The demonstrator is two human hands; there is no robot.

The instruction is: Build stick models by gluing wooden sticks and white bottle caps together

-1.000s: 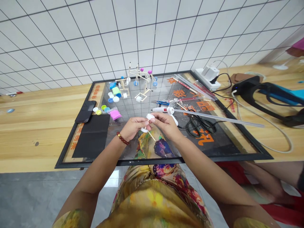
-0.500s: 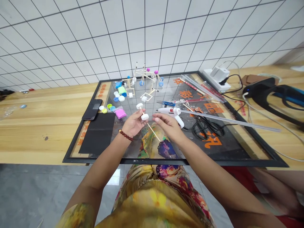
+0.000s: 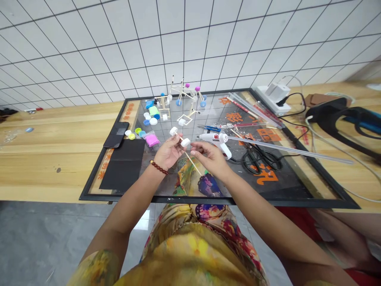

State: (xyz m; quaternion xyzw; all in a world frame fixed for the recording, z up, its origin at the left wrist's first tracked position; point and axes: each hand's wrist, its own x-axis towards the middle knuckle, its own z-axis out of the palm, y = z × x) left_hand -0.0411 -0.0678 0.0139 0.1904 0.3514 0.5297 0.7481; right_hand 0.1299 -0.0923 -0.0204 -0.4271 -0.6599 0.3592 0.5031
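Observation:
My left hand (image 3: 170, 153) is closed around a thin wooden stick (image 3: 193, 163) that slants down toward me. Two white round discs (image 3: 185, 142) sit on the stick, one at its far end and one by my fingertips. My right hand (image 3: 210, 157) hovers just right of the nearer disc, fingers bent and slightly apart, with nothing visible in it. Behind my right hand lies a white hot glue gun (image 3: 214, 138) with a long clear glue stick (image 3: 285, 148) running out of its back.
Small stick models (image 3: 186, 99) stand at the back of the glass board. Left are pots of coloured clay (image 3: 153, 111), a pink clay packet (image 3: 152, 140), a phone (image 3: 117, 135) and black paper (image 3: 122, 165). Right lie a blue cutter (image 3: 212, 128), scissors (image 3: 253, 159) and a power strip (image 3: 269, 99).
The nearer white disc has turned and shifted slightly up and right with the stick. The view has tilted a little. Both hands stay almost in place.

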